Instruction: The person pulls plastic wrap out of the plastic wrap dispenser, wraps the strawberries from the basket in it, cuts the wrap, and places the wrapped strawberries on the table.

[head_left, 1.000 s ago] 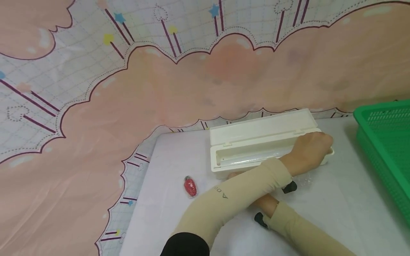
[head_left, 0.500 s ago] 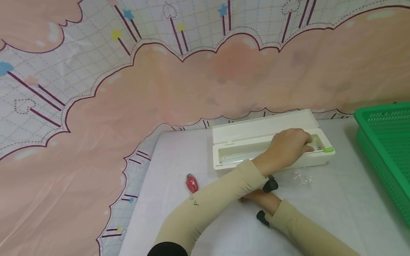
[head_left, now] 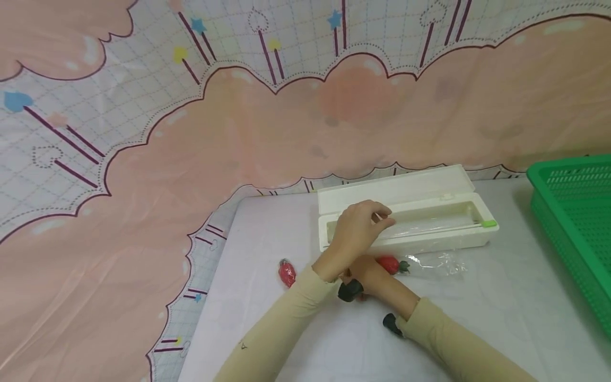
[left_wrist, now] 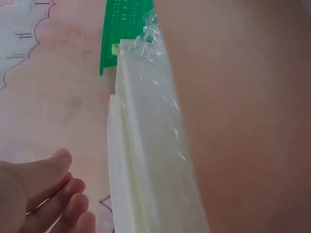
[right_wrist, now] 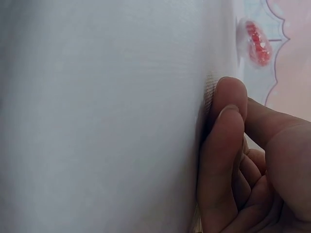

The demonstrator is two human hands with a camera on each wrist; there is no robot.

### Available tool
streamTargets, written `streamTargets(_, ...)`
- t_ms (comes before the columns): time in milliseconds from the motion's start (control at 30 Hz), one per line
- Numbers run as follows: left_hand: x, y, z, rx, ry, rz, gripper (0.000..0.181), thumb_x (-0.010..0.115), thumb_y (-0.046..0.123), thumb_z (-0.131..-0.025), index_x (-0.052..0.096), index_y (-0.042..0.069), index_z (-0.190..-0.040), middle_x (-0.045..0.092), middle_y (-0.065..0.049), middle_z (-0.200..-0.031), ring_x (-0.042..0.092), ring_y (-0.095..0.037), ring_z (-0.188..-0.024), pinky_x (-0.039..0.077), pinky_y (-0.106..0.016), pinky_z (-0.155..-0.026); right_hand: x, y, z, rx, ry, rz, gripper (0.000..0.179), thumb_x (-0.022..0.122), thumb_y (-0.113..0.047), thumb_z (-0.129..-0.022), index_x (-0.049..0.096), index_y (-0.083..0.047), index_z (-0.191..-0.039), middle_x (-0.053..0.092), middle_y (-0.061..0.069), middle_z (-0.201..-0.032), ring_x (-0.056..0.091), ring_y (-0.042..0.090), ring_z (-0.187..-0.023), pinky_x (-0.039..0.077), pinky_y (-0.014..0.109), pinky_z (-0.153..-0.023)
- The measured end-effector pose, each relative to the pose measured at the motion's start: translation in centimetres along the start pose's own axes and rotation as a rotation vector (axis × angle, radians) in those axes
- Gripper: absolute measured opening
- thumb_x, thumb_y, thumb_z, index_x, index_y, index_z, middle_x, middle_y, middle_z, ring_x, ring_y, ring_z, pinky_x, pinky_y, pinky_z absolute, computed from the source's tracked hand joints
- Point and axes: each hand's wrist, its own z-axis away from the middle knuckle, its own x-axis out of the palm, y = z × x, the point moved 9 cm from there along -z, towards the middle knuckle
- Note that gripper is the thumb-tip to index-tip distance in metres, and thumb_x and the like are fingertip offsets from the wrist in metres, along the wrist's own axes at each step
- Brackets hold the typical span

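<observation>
A long white cling film box (head_left: 429,241) with its lid raised stands on the table; a green slider (head_left: 489,223) sits at its right end. Over the box's left part is my left hand (head_left: 358,225), thumb and fingers loosely bent and nothing visible in them. Clear plastic film (left_wrist: 167,92) lies along the box front. Crossing beneath my left wrist, my right hand (head_left: 374,276) rests on the table with thumb and fingertips pinched together by the film (head_left: 429,262). A red strawberry (head_left: 387,264) with green leaves shows just beyond it, partly hidden by the hand.
A second red fruit (head_left: 287,272), wrapped in shiny plastic, lies left of the hands. On the right stands a green perforated basket (head_left: 556,212). The white-covered table (head_left: 258,228) ends at a patterned cloth (head_left: 296,138) behind.
My left hand has moved leftward along the box from its right end. The strawberry and green slider are now uncovered to view. My right hand has barely moved over the last half second.
</observation>
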Motion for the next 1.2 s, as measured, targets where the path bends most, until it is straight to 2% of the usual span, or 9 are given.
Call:
streamTargets(100, -0.7, -1.5, 1.2, -0.031, 0.037, 0.03, 0.023, 0.073, 0.03, -0.091, 0.076, 0.013, -0.106, 0.074, 0.006, -0.093, 0.066, -0.005, -0.081, 0.049, -0.017, -0.067, 0.6, 0.5, 0.0, 0.066, -0.057, -0.089, 0.022, 0.069, -0.007, -0.09, 0.058, -0.005, -0.071, 0.052, -0.001, -0.049, 0.049, 0.008, -0.032, 0.045, 0.026, -0.034)
streamTargets(167, -1.2, -2.5, 2.1, -0.057, 0.064, 0.05, 0.022, 0.073, 0.029, -0.091, 0.076, 0.014, -0.106, 0.074, 0.005, -0.092, 0.067, -0.007, -0.081, 0.05, -0.019, -0.067, 1.0, 0.7, 0.0, 0.09, -0.085, -0.075, 0.023, 0.072, -0.012, -0.09, 0.057, -0.008, -0.073, 0.052, -0.002, -0.048, 0.049, 0.008, -0.032, 0.046, 0.027, -0.035)
streamTargets(267, -2.0, -4.0, 3.5, -0.098, 0.109, 0.072, 0.021, 0.073, 0.027, -0.091, 0.076, 0.013, -0.106, 0.074, 0.003, -0.093, 0.068, -0.01, -0.083, 0.051, -0.021, -0.07, 1.3, 1.0, 0.1, 0.113, -0.105, -0.03, 0.029, 0.072, -0.017, -0.091, 0.057, -0.009, -0.068, 0.052, -0.003, -0.044, 0.05, 0.007, -0.032, 0.047, 0.026, -0.035)
streamTargets(500, -4.7, -7.4, 6.3, -0.203, 0.268, 0.036, 0.017, 0.076, 0.022, -0.089, 0.077, 0.011, -0.102, 0.075, -0.001, -0.093, 0.068, -0.014, -0.08, 0.052, -0.026, -0.066, 1.1, 1.3, 0.2, 0.208, -0.087, -0.001, 0.036, 0.075, -0.02, -0.089, 0.054, -0.009, -0.061, 0.052, -0.003, -0.041, 0.05, 0.008, -0.031, 0.046, 0.025, -0.035)
streamTargets(667, -5.6, -9.2, 7.8, -0.29, 0.331, 0.051, 0.019, 0.077, 0.02, -0.087, 0.076, 0.01, -0.102, 0.074, -0.003, -0.097, 0.068, -0.017, -0.082, 0.054, -0.029, -0.066, 0.9, 1.4, 0.3, 0.223, -0.067, -0.005, 0.036, 0.077, -0.018, -0.087, 0.052, -0.008, -0.063, 0.052, -0.001, -0.042, 0.05, 0.008, -0.031, 0.046, 0.025, -0.035)
streamTargets(867, -5.1, -11.1, 9.0, -0.397, 0.321, 0.13, 0.031, 0.08, 0.019, -0.085, 0.072, 0.006, -0.112, 0.071, -0.008, -0.103, 0.068, -0.022, -0.087, 0.056, -0.034, -0.07, 1.0, 1.3, 0.2, 0.206, -0.068, -0.003, 0.037, 0.077, -0.017, -0.087, 0.053, -0.008, -0.06, 0.052, -0.002, -0.041, 0.05, 0.008, -0.031, 0.047, 0.025, -0.035)
streamTargets(1000, -4.1, -12.4, 9.5, -0.454, 0.27, 0.222, 0.04, 0.078, 0.02, -0.086, 0.068, -0.001, -0.119, 0.071, -0.012, -0.105, 0.07, -0.025, -0.089, 0.058, -0.035, -0.071, 1.0, 1.2, 0.1, 0.197, -0.069, -0.003, 0.038, 0.077, -0.017, -0.087, 0.054, -0.008, -0.059, 0.052, -0.002, -0.041, 0.05, 0.008, -0.031, 0.047, 0.025, -0.035)
streamTargets(1200, -2.4, -14.0, 9.5, -0.496, 0.187, 0.405, 0.031, 0.072, 0.02, -0.092, 0.071, -0.001, -0.115, 0.073, -0.013, -0.1, 0.071, -0.023, -0.078, 0.059, -0.034, -0.063, 1.0, 1.1, 0.2, 0.205, -0.067, -0.006, 0.038, 0.077, -0.018, -0.087, 0.054, -0.009, -0.059, 0.052, -0.003, -0.041, 0.05, 0.008, -0.031, 0.046, 0.025, -0.035)
